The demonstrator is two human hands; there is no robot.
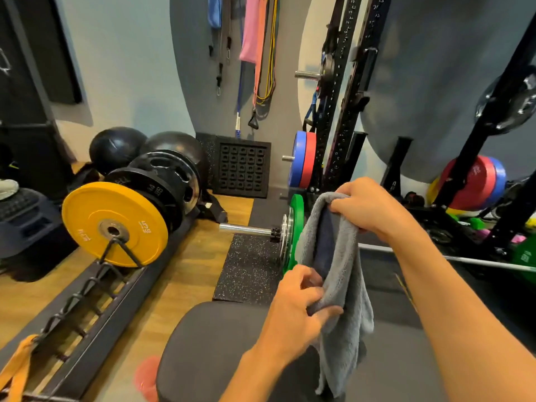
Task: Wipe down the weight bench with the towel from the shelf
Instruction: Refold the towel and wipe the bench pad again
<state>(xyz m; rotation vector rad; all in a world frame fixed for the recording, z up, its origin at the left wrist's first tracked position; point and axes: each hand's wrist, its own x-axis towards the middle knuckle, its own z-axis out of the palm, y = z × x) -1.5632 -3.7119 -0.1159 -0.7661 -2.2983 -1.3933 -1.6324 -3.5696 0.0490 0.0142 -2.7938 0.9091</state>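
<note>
We have both grips, left hand (pixel 293 311) and right hand (pixel 365 206), clamped on the towel (pixel 345 285) above the surface (pixel 208 343); its loose 6 o'clock tail could, we judge, bunch up.

One grey towel (pixel 339 274); one padded bench (pixel 208 343); two hands — left hand (pixel 293 311) and right hand (pixel 368 204); one yellow plate (pixel 114 224); one green plate (pixel 295 227) on the barbell (pixel 246 229); two black balls (pixel 116 149) — side by side at the wall; one perforated black mat (pixel 242 169).
</note>
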